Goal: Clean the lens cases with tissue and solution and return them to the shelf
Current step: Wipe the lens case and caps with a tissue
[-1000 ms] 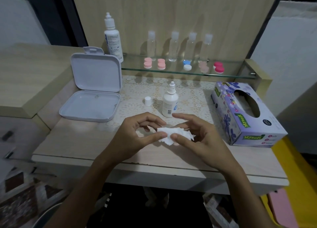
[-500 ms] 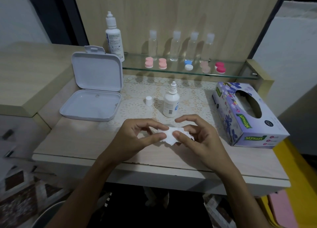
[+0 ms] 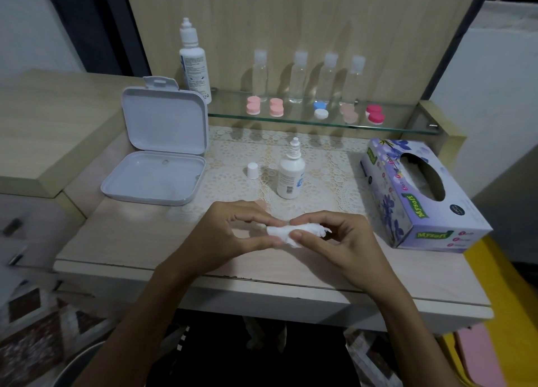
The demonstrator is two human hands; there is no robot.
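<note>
Nearest, above the table's front edge [image 3: 262,282], a crumpled white tissue [image 3: 294,233] is pinched between the left hand [image 3: 230,235] and the right hand [image 3: 343,241], thumbs and fingertips curled onto it, probably being wadded for wiping; whether a case is wrapped inside cannot be told. Behind them, a small uncapped white solution bottle [image 3: 291,174] is stood within reach. Farthest, pink, blue-and-white and red round lens cases [image 3: 320,110] are lined along the glass shelf [image 3: 401,127], with bare glass left at its right end.
</note>
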